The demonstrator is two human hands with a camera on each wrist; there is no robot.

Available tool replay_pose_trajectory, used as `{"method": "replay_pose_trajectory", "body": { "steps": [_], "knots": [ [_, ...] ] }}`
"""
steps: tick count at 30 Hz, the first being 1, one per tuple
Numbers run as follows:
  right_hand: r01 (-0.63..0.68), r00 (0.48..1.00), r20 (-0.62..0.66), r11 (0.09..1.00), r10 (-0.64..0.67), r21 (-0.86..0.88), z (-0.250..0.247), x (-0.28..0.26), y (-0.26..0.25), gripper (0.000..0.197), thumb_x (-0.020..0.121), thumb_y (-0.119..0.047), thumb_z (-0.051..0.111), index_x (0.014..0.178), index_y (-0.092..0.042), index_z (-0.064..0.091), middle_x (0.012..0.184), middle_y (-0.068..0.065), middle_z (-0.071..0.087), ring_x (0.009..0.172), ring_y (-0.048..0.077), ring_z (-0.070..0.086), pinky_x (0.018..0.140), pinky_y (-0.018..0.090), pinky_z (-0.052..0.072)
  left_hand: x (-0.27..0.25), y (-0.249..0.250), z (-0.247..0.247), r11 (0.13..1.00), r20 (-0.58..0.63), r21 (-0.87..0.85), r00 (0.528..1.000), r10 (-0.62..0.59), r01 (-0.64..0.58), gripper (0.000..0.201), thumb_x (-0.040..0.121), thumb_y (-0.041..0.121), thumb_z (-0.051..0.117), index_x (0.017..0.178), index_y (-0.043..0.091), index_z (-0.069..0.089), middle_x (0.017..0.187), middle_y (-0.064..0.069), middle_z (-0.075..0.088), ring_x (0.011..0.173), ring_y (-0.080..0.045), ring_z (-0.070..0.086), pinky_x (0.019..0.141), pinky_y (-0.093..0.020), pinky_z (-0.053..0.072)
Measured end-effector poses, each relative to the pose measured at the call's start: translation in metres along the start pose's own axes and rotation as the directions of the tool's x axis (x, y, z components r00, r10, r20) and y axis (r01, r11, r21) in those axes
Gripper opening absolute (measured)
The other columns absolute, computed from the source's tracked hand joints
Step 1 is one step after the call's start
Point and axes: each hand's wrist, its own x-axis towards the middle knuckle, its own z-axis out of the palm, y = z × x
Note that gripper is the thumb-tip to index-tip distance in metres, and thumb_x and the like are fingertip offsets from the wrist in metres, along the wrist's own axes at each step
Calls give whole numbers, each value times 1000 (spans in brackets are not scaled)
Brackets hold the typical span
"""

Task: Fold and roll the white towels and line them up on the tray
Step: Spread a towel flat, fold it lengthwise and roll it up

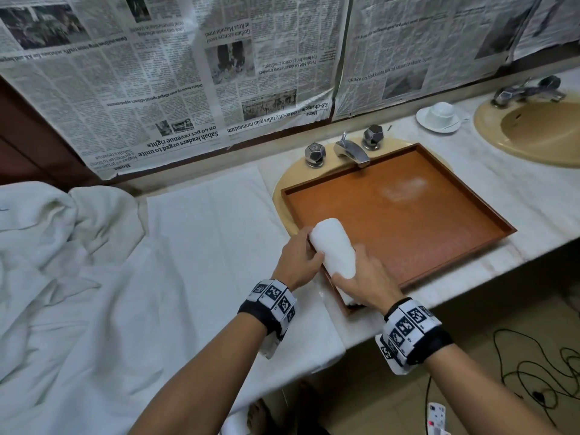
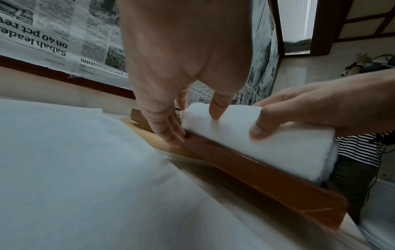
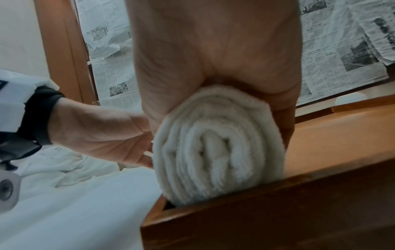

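Note:
A rolled white towel (image 1: 334, 248) lies inside the brown wooden tray (image 1: 408, 215), along its left wall near the front-left corner. My left hand (image 1: 309, 246) holds the roll's far part, thumb on top and fingers down its left side by the tray rim (image 2: 256, 172). My right hand (image 1: 356, 270) grips the near part, with its fingers curled over the top. In the left wrist view both hands (image 2: 195, 126) (image 2: 262, 125) sit on the towel (image 2: 278, 148). The right wrist view shows the spiral end of the towel (image 3: 213, 147) just above the tray wall (image 3: 278, 211).
A heap of loose white towels (image 1: 47, 246) lies at the left, beside a white cloth (image 1: 204, 246) spread on the counter. The tray sits over a sink, under its faucet (image 1: 351, 152). A cup on a saucer (image 1: 439, 116) and a second sink (image 1: 533, 130) stand far right. Cables (image 1: 533, 372) trail on the floor.

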Motion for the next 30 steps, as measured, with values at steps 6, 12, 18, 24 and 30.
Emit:
{"method": "replay_pose_trajectory", "body": {
  "steps": [6,12,18,24,30],
  "knots": [
    [49,997,-63,998,-50,-29,1,-6,0,81,75,-57,62,139,-16,32,129,6,47,117,26,46,90,46,47,-8,0,-8,1000,-9,-1,1000,9,-9,55,91,22,62,142,22,43,132,3,55,116,-17,56,96,-30,45],
    [293,927,-184,938,-326,-188,-4,-15,-31,84,81,-61,53,146,-13,30,145,7,42,127,24,41,103,40,39,-44,-28,-38,998,-88,14,994,-64,65,61,95,32,61,150,23,35,149,1,42,124,-16,51,101,-35,47],
    [526,844,-87,848,-529,-65,31,-40,-96,77,86,-51,62,146,-9,37,146,9,44,135,25,40,110,36,35,-122,-76,-95,985,-279,70,951,-136,161,58,96,37,60,149,25,37,150,3,41,130,-16,46,109,-39,41],
    [693,712,135,720,-689,23,79,-64,-178,76,93,-49,55,153,-12,25,153,2,33,139,18,31,111,30,31,-202,-124,-158,943,-479,165,860,-178,287,60,94,30,63,148,18,39,149,-3,42,135,-23,40,111,-31,30],
    [792,578,293,610,-761,21,137,-63,-257,78,93,-47,58,153,-15,22,156,2,29,139,21,31,108,36,37,-252,-170,-209,713,-550,398,772,-318,577,78,83,47,70,150,36,32,157,5,26,138,-28,31,101,-48,42]
  ]
}}
